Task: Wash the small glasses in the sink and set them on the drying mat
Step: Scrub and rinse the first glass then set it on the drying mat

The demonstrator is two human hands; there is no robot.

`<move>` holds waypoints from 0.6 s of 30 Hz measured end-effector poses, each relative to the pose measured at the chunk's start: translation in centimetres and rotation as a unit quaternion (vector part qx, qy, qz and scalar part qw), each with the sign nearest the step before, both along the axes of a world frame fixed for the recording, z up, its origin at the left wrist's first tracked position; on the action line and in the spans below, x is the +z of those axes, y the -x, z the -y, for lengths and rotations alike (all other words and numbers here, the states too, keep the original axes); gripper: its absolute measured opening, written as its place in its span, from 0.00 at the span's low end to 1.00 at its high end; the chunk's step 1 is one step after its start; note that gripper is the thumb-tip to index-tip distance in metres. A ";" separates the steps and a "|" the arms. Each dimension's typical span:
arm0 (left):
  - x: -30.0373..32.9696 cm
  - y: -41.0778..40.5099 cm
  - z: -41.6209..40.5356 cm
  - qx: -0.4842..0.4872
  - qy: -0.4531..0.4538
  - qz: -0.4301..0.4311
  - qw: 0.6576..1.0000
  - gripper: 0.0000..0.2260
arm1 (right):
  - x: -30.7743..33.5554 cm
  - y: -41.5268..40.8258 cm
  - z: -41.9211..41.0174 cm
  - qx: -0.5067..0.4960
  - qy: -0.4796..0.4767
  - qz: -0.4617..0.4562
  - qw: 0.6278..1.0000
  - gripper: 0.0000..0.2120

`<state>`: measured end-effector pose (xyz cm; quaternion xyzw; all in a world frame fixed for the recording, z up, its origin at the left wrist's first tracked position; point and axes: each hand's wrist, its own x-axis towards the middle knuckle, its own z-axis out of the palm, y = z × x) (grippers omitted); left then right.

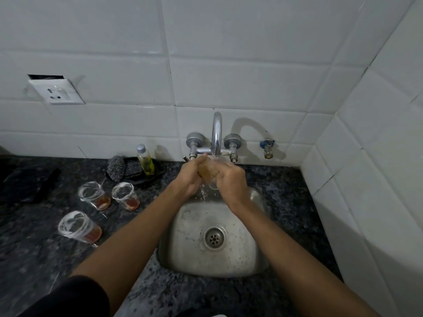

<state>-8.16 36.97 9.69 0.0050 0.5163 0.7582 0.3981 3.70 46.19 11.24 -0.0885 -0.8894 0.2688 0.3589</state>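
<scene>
A small glass [209, 173] is held under the tap's spout [216, 133], above the back edge of the steel sink [240, 255], with running water striking it and spilling down in a thin stream into the basin. The left hand [191, 177] grips the glass from the left, its fingers [201, 160] curled over the upper side of it, and the right hand [231, 180] grips it from the right, fingers wrapped around the lower part; whether a sponge lies between the left palm and the glass cannot be told, since that spot is wet and blurred. Both bare forearms reach in from the bottom edge, a dark sleeve [68, 298] showing on the left one. The drain [214, 236] sits in the middle of the basin, well below the hands. On the dark speckled bench [34, 259] to the left of the sink stand three more small glasses, each with white foam around the rim and a little reddish liquid at the bottom: two side by side, one [95, 195] just beside the other [126, 196], and a third [79, 227] nearer the viewer. Behind them a dark tray [158, 171] carries a scrubber [116, 168] and a small bottle [145, 160] of yellowish liquid. A white wall socket [57, 91] is fixed to the tiled wall above.
</scene>
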 end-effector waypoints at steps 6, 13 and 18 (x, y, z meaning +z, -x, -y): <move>0.6 -0.7 -0.6 -0.056 0.056 0.021 0.997 0.15 | -1.6 -0.4 -0.3 0.102 -0.169 -0.001 0.980 0.20; 0.4 -0.8 -0.3 -0.046 0.011 0.048 0.998 0.14 | -1.5 -0.2 -0.1 0.082 -0.137 -0.008 0.987 0.18; 0.7 -0.7 -0.4 -0.028 0.027 -0.016 0.999 0.12 | -1.3 -0.4 -0.5 0.014 0.000 -0.002 1.000 0.14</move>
